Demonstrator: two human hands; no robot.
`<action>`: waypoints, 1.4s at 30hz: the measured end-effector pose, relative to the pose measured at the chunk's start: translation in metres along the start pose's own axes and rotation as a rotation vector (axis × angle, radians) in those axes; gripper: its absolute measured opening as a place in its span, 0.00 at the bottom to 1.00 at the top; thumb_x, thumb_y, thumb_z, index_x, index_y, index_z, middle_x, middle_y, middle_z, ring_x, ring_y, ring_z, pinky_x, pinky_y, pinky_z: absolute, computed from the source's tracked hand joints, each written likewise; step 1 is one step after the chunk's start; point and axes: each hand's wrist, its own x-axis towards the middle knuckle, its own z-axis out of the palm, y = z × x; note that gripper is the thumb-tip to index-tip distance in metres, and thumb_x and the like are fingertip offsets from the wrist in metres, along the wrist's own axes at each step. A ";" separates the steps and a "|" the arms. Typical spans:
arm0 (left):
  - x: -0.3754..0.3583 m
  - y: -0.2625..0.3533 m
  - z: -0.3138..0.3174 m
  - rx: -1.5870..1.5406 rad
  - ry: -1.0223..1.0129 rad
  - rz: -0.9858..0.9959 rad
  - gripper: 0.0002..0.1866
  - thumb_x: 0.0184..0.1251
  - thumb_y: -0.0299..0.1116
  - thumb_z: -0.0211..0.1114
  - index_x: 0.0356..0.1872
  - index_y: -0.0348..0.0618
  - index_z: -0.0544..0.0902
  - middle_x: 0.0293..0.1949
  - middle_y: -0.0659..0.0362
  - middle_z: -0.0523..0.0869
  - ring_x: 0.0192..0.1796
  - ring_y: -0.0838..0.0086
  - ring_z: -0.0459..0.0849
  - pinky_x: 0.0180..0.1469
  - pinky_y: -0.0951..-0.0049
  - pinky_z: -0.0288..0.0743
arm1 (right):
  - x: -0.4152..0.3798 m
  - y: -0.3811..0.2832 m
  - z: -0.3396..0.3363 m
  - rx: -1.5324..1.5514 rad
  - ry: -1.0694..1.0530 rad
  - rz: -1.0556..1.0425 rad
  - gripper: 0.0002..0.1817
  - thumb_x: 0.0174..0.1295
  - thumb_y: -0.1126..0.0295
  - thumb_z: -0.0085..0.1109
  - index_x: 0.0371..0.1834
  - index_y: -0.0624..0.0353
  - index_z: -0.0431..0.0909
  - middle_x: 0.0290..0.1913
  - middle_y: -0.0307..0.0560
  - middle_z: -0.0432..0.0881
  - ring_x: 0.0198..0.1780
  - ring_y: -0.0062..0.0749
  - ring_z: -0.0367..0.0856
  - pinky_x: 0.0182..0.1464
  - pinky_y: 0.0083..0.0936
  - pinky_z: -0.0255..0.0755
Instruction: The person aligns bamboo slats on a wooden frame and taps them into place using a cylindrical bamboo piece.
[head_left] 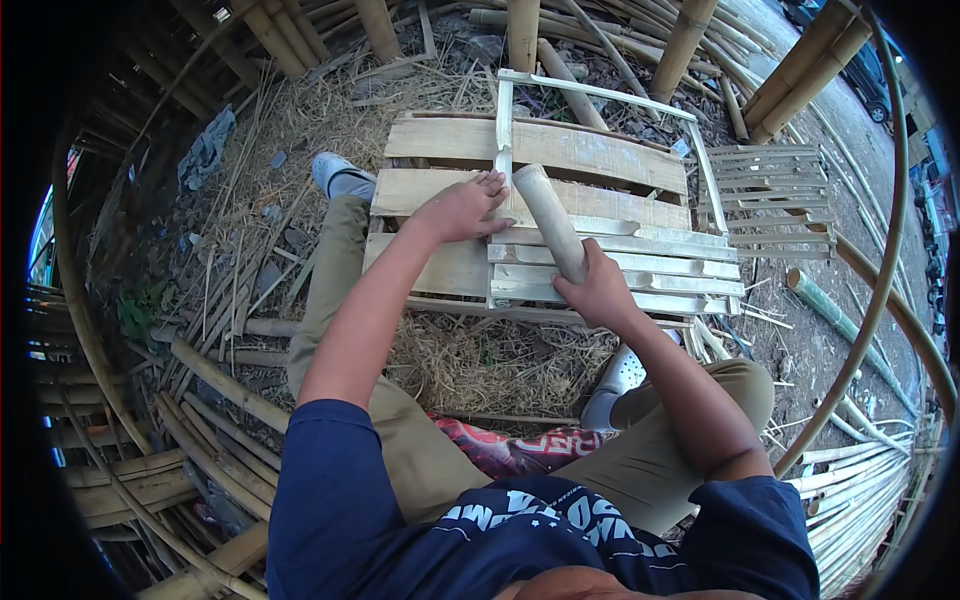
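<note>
My right hand (598, 288) is wrapped round the lower end of a short, thick bamboo stick (552, 222), whose rounded top tilts up and to the left. Beneath it lies a frame of pale split bamboo strips (615, 270), with several slats side by side across its near part. My left hand (465, 208) rests at the frame's left upright strip (504, 130), fingers stretched out and thumb apart, touching near the end of the uppermost slat. A low bench of wooden planks (430, 190) carries the frame.
A smaller slatted bamboo panel (780, 195) lies right of the bench. Bamboo posts (685, 50) stand behind it. Piled bamboo strips (860, 510) lie at lower right, bamboo poles (225, 385) at left. A curved bamboo hoop (885, 270) arches at right. Dry shavings (490, 365) cover the ground.
</note>
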 end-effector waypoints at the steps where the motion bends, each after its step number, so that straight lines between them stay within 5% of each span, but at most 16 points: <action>1: 0.001 -0.001 -0.001 0.004 -0.002 0.004 0.44 0.81 0.66 0.61 0.74 0.29 0.80 0.79 0.36 0.76 0.84 0.47 0.71 0.89 0.57 0.61 | 0.000 0.000 0.000 -0.007 0.010 -0.015 0.33 0.63 0.55 0.76 0.59 0.70 0.73 0.44 0.72 0.90 0.48 0.67 0.93 0.53 0.53 0.85; 4: 0.000 0.001 -0.007 0.041 0.013 0.023 0.39 0.76 0.59 0.71 0.70 0.31 0.84 0.77 0.37 0.79 0.83 0.48 0.73 0.85 0.56 0.68 | 0.001 0.001 0.002 -0.006 0.016 -0.032 0.33 0.63 0.55 0.76 0.59 0.71 0.73 0.43 0.72 0.90 0.47 0.66 0.93 0.53 0.52 0.85; 10: 0.004 0.005 -0.017 0.015 -0.035 -0.008 0.41 0.72 0.62 0.74 0.69 0.32 0.86 0.76 0.38 0.80 0.82 0.48 0.75 0.85 0.56 0.68 | -0.001 -0.007 -0.005 0.025 -0.021 0.021 0.32 0.63 0.56 0.75 0.58 0.70 0.73 0.41 0.71 0.90 0.45 0.67 0.93 0.51 0.52 0.86; 16: 0.004 0.015 -0.020 0.035 -0.046 -0.098 0.42 0.74 0.65 0.70 0.68 0.31 0.86 0.76 0.36 0.80 0.82 0.45 0.75 0.85 0.56 0.68 | 0.000 -0.003 0.000 -0.010 0.009 -0.020 0.32 0.63 0.56 0.75 0.58 0.70 0.73 0.41 0.72 0.90 0.45 0.67 0.93 0.51 0.53 0.85; 28: 0.009 0.006 0.008 0.222 0.030 0.031 0.34 0.85 0.56 0.60 0.64 0.26 0.85 0.71 0.34 0.83 0.79 0.46 0.77 0.87 0.56 0.66 | 0.001 0.002 0.003 0.011 0.024 -0.046 0.32 0.63 0.55 0.76 0.56 0.70 0.73 0.42 0.72 0.90 0.46 0.68 0.92 0.52 0.53 0.85; 37: 0.002 0.019 -0.009 0.045 -0.018 -0.102 0.50 0.79 0.72 0.58 0.73 0.25 0.80 0.79 0.35 0.76 0.82 0.43 0.73 0.87 0.55 0.63 | 0.000 -0.001 0.001 0.018 0.012 -0.032 0.32 0.62 0.56 0.76 0.56 0.70 0.73 0.41 0.72 0.90 0.45 0.68 0.92 0.51 0.53 0.85; 42: 0.002 0.028 -0.009 0.081 -0.011 -0.152 0.51 0.79 0.73 0.57 0.73 0.25 0.80 0.80 0.37 0.75 0.83 0.43 0.73 0.88 0.56 0.62 | 0.000 -0.002 -0.001 0.038 -0.028 0.017 0.34 0.64 0.55 0.76 0.62 0.69 0.74 0.47 0.74 0.90 0.50 0.69 0.91 0.55 0.53 0.83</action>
